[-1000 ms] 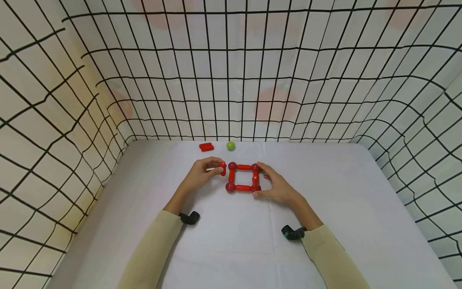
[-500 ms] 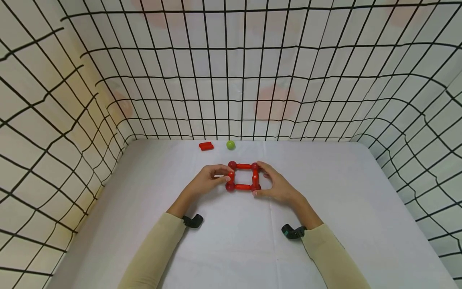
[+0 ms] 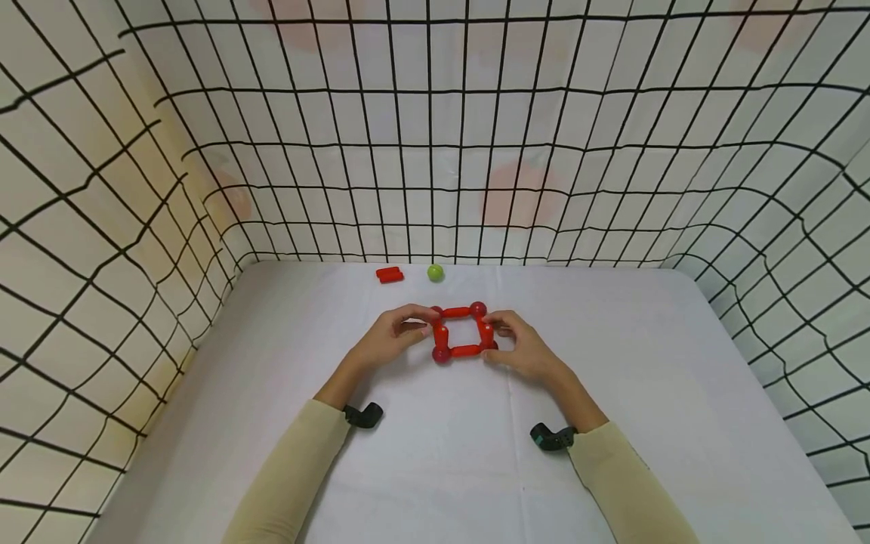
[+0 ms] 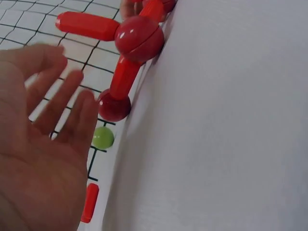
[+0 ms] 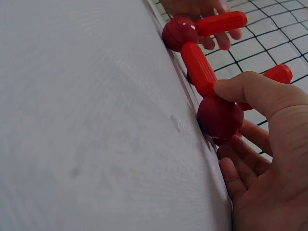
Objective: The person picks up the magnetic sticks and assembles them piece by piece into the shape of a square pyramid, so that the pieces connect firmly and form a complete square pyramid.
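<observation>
Frame [image 3: 465,350]: lay on the cloth [image 3: 435,468], between the hands. Left hand [image 3: 381,340], at nine o'clock: fingers loosely extended, gripping nothing, tips near the ten-o'clock ball [image 3: 437,310]; contact could not be told. Right hand [image 3: 526,349], at three: thumb and fingers pinched the four-o'clock corner. Red rods, dark-red balls, outline slightly skewed; upright rods [image 4: 86,25] stood on both near balls. Ten-o'clock ball half hidden by fingers; four-o'clock ball partly covered.
</observation>
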The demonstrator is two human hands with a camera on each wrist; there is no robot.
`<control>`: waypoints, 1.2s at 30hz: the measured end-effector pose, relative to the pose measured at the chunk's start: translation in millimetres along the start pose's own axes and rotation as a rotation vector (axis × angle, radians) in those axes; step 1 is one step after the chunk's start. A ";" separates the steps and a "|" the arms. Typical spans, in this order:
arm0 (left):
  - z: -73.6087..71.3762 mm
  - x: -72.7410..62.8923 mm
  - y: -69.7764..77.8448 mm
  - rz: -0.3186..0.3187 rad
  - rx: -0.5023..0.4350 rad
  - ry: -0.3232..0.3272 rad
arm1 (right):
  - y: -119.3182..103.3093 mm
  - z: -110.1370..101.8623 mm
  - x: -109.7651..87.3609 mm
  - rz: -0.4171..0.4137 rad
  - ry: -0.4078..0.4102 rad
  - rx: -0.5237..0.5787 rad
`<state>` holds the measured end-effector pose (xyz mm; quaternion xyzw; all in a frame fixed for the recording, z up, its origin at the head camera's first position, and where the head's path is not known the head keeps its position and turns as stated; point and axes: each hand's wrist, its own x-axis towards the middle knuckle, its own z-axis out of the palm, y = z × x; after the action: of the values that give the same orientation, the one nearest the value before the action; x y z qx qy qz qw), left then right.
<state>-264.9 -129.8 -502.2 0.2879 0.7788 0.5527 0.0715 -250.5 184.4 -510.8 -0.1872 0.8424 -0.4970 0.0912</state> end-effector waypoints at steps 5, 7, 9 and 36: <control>0.0 1.0 -4.1 -0.014 0.128 0.032 | 3.8 -3.7 5.1 0.029 -0.003 -0.023; 0.2 0.6 -4.5 -0.039 0.183 0.011 | 3.7 -5.1 8.2 0.020 -0.013 -0.033; 0.4 0.1 -5.2 -0.057 0.226 -0.009 | 3.5 -6.3 10.7 0.014 -0.015 -0.038; 11.8 2.3 -1.3 -0.080 0.230 -0.016 | 6.6 -4.6 -1.4 0.058 -0.064 -0.122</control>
<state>-262.2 -119.2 -507.4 0.2671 0.8473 0.4542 0.0663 -252.3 191.5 -514.4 -0.1835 0.8728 -0.4357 0.1210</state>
